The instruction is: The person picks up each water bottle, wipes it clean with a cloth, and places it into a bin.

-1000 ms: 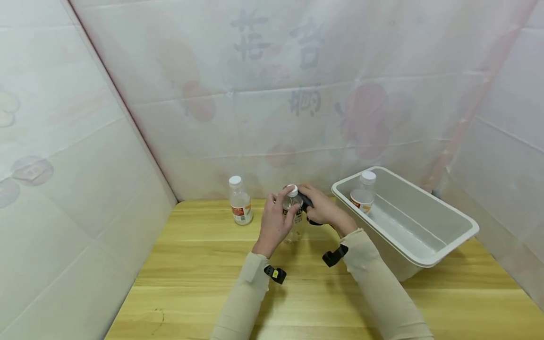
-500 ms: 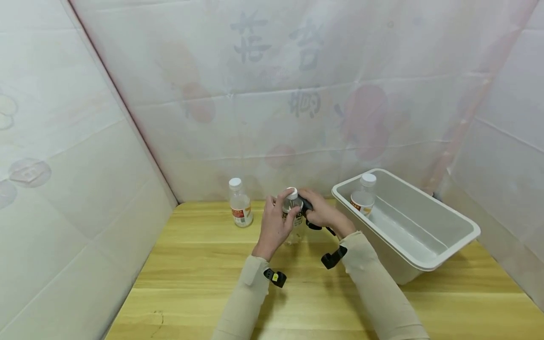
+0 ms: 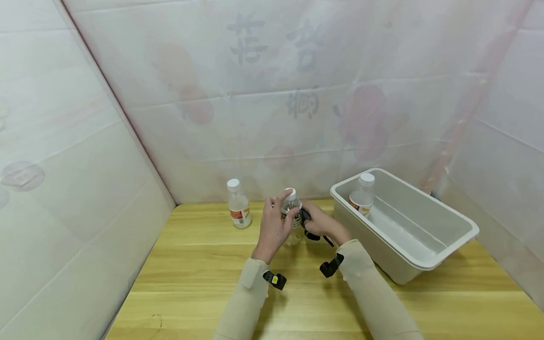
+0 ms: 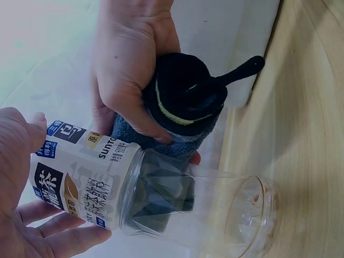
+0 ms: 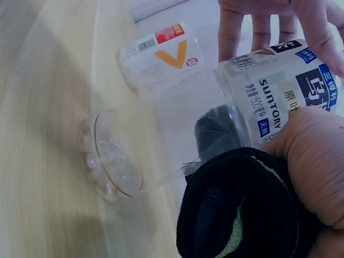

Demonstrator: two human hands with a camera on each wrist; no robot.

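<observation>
Hands (image 3: 297, 222) clasp bottle (image 3: 291, 212) — cloth (image 4: 183, 102) pressed.

1. A staged recording booth is suggested rather than a lived-in room.
2. The wooden surface (image 3: 204, 283) is enclosed on three sides by white sheeting (image 3: 272, 104) faintly printed with characters and fruit.
3. Only drink bottles (image 3: 239, 204) and a white plastic tub (image 3: 442, 255) are set out.

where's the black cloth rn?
Black cloth is gripped in the right hand, pressed against the clear bottle at table centre, left of the white bin.
</observation>
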